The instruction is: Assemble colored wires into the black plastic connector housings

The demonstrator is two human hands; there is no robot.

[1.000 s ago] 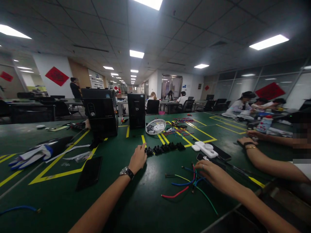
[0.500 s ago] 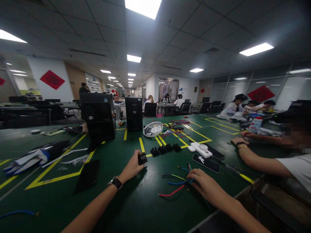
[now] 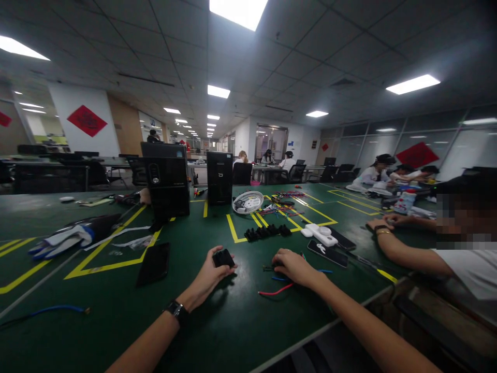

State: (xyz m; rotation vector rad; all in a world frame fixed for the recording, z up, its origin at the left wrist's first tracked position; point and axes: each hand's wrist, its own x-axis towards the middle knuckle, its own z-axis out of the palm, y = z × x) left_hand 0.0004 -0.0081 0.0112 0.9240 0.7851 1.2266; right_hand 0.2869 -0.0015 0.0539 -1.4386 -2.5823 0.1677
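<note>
My left fingers (image 3: 222, 270) grasp a small black block (image 3: 224, 257) above the tabletop (image 3: 236, 326); it looks light and stiff, best pinched by its sides. My right fingers (image 3: 280, 258) cover coloured wires (image 3: 275, 292), probably bendy; whether gripped, I cannot tell.

The worktop (image 3: 240, 321) is deep green, crossed by straight yellow tape (image 3: 232, 228). The held block (image 3: 224, 258) is black, matching the row of blocks (image 3: 267, 232). Towards the near edge, loose wires (image 3: 275, 291) show red and blue, with a touch of green; a single wire (image 3: 58, 307) at left is blue, brassy at its tip. The glove (image 3: 66, 241) is white with blue trim. Towards the far edge, both cases (image 3: 167, 186) are black, the basket (image 3: 248, 203) white. The charger (image 3: 321, 234) is white, the phones (image 3: 154, 264) black. The watch (image 3: 176, 311) has a black strap; the co-worker's sleeve (image 3: 466, 269) is white, the bracelet (image 3: 383, 232) gold.
</note>
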